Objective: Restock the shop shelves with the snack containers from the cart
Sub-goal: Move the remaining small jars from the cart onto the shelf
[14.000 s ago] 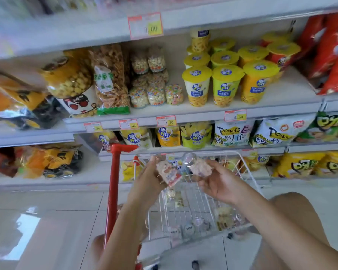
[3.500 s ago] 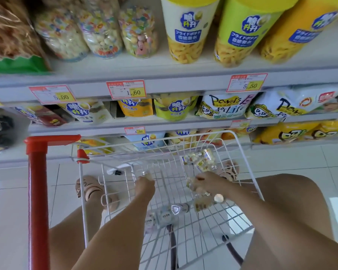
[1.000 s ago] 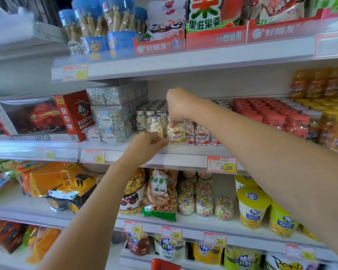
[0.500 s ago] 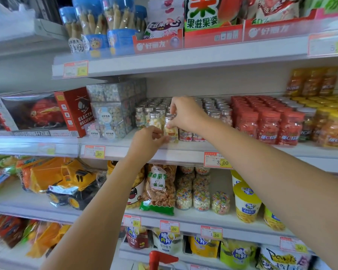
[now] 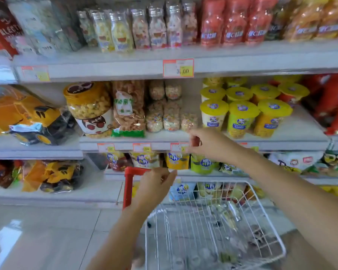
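Two hands in view, both empty, neither touching anything. Left hand (image 5: 156, 184) hangs in the air over the near-left corner of the cart (image 5: 265, 217), fingers loosely extended, palm open. Right hand (image 5: 207, 143) is higher, in front of the middle shelf (image 5: 293, 145) edge, fingers half-curled with thumb and forefinger close together but nothing between them (slight motion blur, still reads empty). Snack containers (image 5: 227, 213): a few small clear bottles with silver caps lie on their sides in the white wire cart, toward its far-right part; exact count unclear from blur. Matching row of stocked bottles (image 5: 139, 26) stands upright on the top shelf (image 5: 113, 65), left of the red jars (image 5: 234, 22). Red cart post (image 5: 128, 188) sits just left of the left hand. Yellow-lidded cups (image 5: 242, 117) stand on the middle shelf behind the right hand.
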Action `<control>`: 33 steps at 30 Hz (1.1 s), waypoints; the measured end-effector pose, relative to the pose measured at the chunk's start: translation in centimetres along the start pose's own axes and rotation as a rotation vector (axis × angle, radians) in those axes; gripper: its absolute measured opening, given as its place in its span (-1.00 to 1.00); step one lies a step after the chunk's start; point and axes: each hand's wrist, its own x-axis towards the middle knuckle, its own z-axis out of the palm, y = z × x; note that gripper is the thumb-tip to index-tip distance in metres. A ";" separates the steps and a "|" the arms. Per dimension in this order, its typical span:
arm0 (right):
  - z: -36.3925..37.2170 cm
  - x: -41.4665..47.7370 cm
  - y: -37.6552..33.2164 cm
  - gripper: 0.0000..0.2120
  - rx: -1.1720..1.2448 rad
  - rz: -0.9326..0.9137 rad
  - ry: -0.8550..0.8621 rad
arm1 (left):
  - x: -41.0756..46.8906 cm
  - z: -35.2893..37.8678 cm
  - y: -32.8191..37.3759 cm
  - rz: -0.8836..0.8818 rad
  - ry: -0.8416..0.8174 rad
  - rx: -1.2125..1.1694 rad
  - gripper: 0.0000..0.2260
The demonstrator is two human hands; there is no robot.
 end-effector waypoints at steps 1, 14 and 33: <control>1.6 -0.6 2.4 -0.82 -0.002 0.067 -0.052 | -0.2 2.0 -0.8 -0.051 -0.076 -0.002 -0.69; 20.3 -8.8 26.7 -0.52 -0.035 0.734 -0.375 | 1.4 25.4 -5.2 -0.249 -0.522 -0.054 -0.67; 26.4 -11.0 30.3 -0.57 0.031 0.753 -0.423 | 2.6 36.1 -7.8 0.018 -0.803 0.362 -0.65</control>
